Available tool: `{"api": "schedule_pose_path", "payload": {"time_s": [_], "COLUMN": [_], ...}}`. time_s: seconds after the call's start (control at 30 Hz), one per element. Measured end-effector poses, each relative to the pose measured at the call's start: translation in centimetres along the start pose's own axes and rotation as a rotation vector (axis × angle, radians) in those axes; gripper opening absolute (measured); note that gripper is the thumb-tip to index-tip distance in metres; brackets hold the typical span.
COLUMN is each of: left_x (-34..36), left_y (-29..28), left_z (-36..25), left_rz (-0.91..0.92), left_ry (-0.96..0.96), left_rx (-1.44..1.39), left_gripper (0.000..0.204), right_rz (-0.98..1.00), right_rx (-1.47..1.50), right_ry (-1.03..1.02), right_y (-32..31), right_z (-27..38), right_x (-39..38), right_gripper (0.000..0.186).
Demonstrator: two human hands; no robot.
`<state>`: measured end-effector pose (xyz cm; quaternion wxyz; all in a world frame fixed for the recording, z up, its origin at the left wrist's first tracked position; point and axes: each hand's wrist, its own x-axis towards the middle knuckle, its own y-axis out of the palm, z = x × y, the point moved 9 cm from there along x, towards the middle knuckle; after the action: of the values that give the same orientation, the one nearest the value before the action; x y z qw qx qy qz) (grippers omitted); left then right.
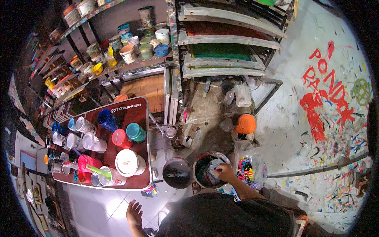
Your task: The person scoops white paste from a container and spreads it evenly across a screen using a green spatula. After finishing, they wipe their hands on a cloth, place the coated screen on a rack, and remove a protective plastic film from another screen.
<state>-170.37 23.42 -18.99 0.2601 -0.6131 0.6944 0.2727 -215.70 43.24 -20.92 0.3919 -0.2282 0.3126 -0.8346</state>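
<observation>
Clearly, our right hand (225,173) was clamped on a grey rag (214,164), which we held inside the bucket (202,165). Our left hand (135,215) hung well to the left of the bucket and nearer to us, its fingers apart and slightly curled. Just left of the bucket we had a dark basin (177,177); farther left of it, the counter (132,115) bore many cups and a big white tub (128,162). Right of the bucket we saw a bag (246,170) of bright scraps, and beyond it an orange pail (246,123).
</observation>
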Motion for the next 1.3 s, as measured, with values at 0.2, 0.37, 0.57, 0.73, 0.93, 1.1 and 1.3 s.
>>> {"api": "schedule_pose_path", "payload": {"time_s": [0.2, 0.37, 0.57, 0.73, 0.93, 1.1, 1.3], "left_x": [0.2, 0.7, 5.1, 1.1, -7.2, -6.7, -6.7], "left_y": [0.4, 0.9, -8.8, -24.4, -30.3, -35.9, -47.9], "left_z": [-1.3, -1.6, 12.3, 31.5, 37.0, 31.7, 29.7], "left_rz": [-0.049, -0.075, -0.218, -0.127, -0.546, -0.575, -0.807], "left_ry": [-0.013, 0.028, -0.046, -0.257, -0.709, -0.436, -0.005], "left_rx": [0.071, 0.083, 0.144, 1.147, 0.386, 0.12, -0.229], "left_gripper": [0.042, 0.037, 0.025, 0.037, 0.033, 0.032, 0.027], "right_rz": [0.059, 0.159, 0.227, 0.472, 0.515, 0.497, 0.817], "right_rx": [0.114, 0.058, -0.003, -0.056, -0.009, 0.114, 0.224], "right_ry": [0.045, 0.358, 0.064, 0.157, -0.02, -0.069, -0.328], "right_y": [2.9, 2.0, 5.1, 9.2, 13.3, 19.2, 34.1], "right_z": [-3.8, -3.4, -2.2, -3.6, 2.8, 16.3, 30.5], "right_x": [1.9, 6.8, 4.4, -4.0, -5.2, -3.4, -9.5], "right_gripper": [0.02, 0.023, 0.02, 0.016, 0.012, 0.018, 0.02]}}
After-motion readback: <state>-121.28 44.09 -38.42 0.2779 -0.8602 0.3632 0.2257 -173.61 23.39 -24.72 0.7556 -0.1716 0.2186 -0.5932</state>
